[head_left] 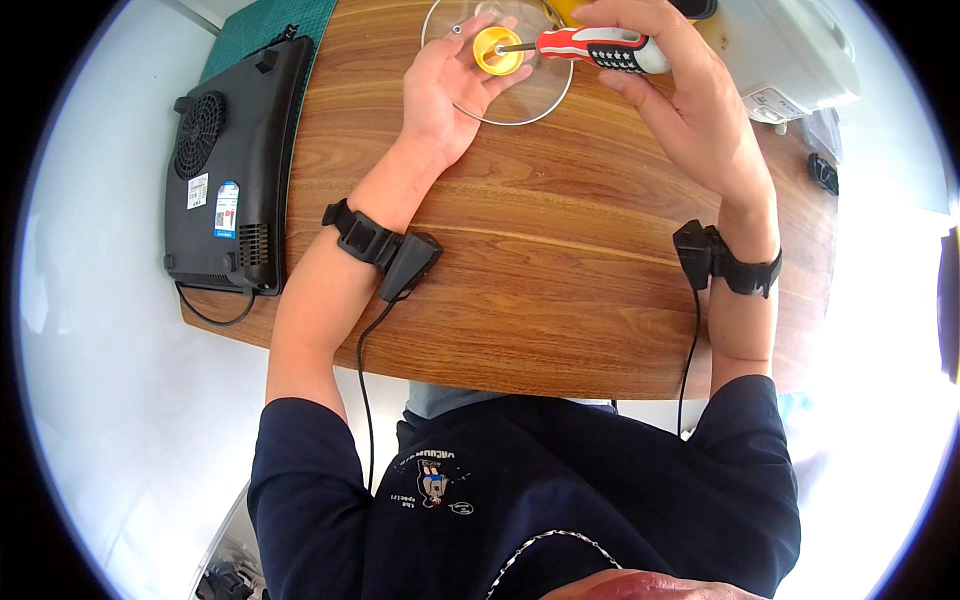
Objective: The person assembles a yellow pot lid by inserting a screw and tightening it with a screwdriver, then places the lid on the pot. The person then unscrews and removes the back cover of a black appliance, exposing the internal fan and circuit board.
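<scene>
My left hand [443, 88] is palm up at the far side of the table, its fingers curled around a yellow cup-shaped knob [487, 67]. The round clear glass lid [540, 105] with a thin metal rim overlaps these fingers. A small metal piece [457, 29], perhaps a screw, shows beside the left fingers. My right hand [690, 110] grips a screwdriver [600, 48] by its red, white and black handle. Its shaft points left, with the tip inside the hollow of the yellow knob. How the knob meets the lid is unclear.
A black appliance [225, 180] with a round fan grille lies underside up at the left, by a green mat [265, 35]. A white container [785, 55] stands at the far right. Near it lies a small black object [823, 174]. Cables hang from both wrist straps.
</scene>
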